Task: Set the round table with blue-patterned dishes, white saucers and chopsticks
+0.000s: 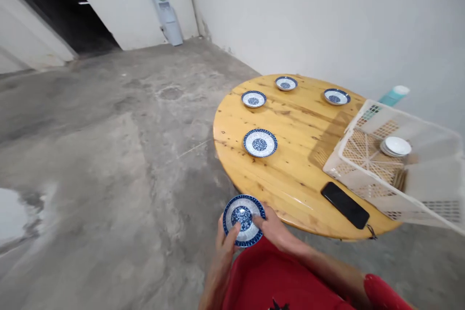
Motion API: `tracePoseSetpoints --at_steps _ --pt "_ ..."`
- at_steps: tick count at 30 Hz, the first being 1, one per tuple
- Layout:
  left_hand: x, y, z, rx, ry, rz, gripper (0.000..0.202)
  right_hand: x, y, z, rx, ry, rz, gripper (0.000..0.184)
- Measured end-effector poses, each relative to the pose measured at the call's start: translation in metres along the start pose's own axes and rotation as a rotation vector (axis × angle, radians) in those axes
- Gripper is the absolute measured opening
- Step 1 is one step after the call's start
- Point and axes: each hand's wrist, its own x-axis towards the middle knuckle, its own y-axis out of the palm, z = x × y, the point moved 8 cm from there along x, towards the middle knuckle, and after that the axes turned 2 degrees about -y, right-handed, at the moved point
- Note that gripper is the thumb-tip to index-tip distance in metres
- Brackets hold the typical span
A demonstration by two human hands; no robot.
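Note:
I hold a small blue-and-white patterned plate (242, 219) in both hands, just off the near edge of a round wooden table (301, 169). My left hand (224, 244) grips its lower left rim, thumb on the plate's face. My right hand (273, 228) grips its right rim. Several matching plates lie on the table: one nearest me (260, 143), one further back (253, 99), one at the far edge (286, 83) and one to the far right (336, 96).
A white plastic crate (395, 174) sits on the table's right side with a stack of white dishes (395, 147) inside. A black phone (345, 204) lies near the front edge. A water dispenser (165, 7) stands at the far wall. Bare concrete floor spreads to the left.

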Motion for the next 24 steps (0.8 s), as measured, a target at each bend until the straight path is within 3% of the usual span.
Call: tracePoseSetpoints --at_steps 5,11,17,20,24 --pt "0.047 -0.011 -0.038 0.069 0.011 0.055 0.074 0.047 0.018 0.003 -0.016 -0.006 -0.065 0.034" --pt "0.119 -0.039 -0.104 0.145 -0.002 0.037 0.075 0.13 0.056 0.007 -0.007 -0.012 -0.136 0.033" --pt "0.173 -0.085 -0.185 0.309 0.016 -0.06 0.05 0.207 0.11 0.046 -0.139 -0.003 -0.106 0.038" --pt "0.194 -0.092 -0.221 0.367 0.058 -0.037 0.039 0.234 0.127 0.063 -0.169 0.016 -0.126 0.043" --pt "0.225 -0.092 -0.254 0.424 0.027 0.032 0.042 0.261 0.136 0.078 -0.153 0.023 -0.253 0.046"
